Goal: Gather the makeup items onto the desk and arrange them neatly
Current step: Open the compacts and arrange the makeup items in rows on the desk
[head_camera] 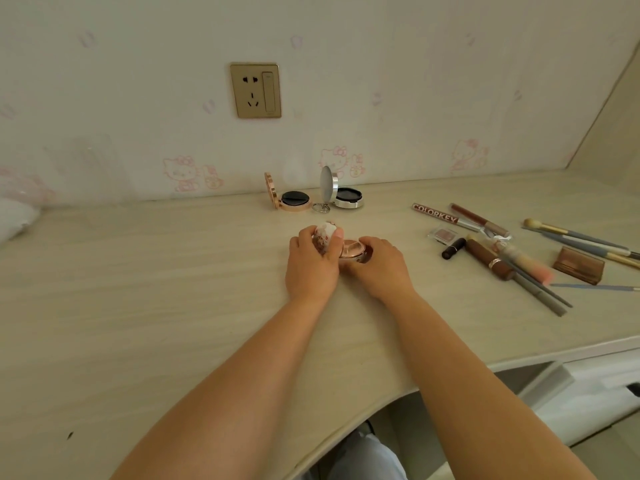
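At the middle of the pale wooden desk (138,289) my two hands hold a small round patterned compact. My left hand (311,265) grips its raised white floral lid (325,233). My right hand (377,265) curls round its rose-gold base (351,249), which lies on the desk. Behind them, near the wall, stand two open cushion compacts: a rose-gold one (291,199) and a silver one (346,195), with a key ring (321,207) between them.
To the right lie several loose items: a COLORKEY tube (436,213), a lip gloss (478,218), a dark lipstick (453,248), a small clear palette (443,234), a brown tube (488,259), a brown palette (578,265) and several brushes (581,239). A wall socket (255,90) sits above.
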